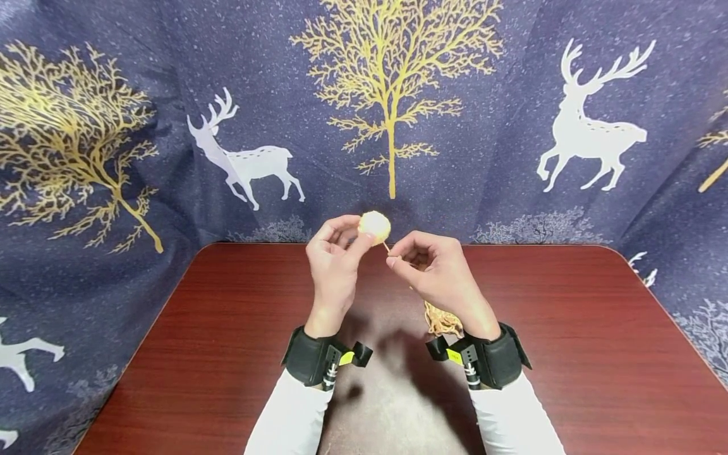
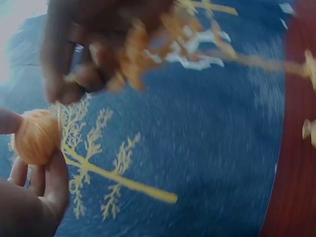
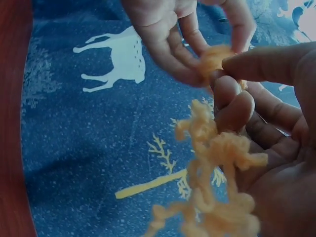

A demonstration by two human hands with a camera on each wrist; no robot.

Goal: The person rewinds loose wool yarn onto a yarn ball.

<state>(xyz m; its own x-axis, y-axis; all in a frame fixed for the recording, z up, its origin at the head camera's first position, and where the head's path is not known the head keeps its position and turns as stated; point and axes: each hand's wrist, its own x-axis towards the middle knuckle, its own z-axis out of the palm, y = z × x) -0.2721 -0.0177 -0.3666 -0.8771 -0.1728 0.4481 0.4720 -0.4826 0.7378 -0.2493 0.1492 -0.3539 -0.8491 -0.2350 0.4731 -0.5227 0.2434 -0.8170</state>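
A small round ball of orange-yellow yarn [image 1: 375,226] is held up above the far edge of the table by my left hand [image 1: 335,265], its thumb and fingers gripping the ball's sides. Close by on the right, my right hand [image 1: 435,268] pinches the strand that runs from the ball. Crinkled loose yarn [image 3: 210,173] trails below the right hand in the right wrist view. In the head view, a tangled heap of yarn [image 1: 442,321] shows partly behind the right wrist. The left wrist view is blurred around the right hand.
The reddish-brown table [image 1: 239,328] spreads under both arms, with a pale glare at its middle front. Behind it hangs a dark blue cloth [image 1: 341,164] printed with white deer and golden trees. Black straps with small devices [image 1: 309,357] sit on both wrists.
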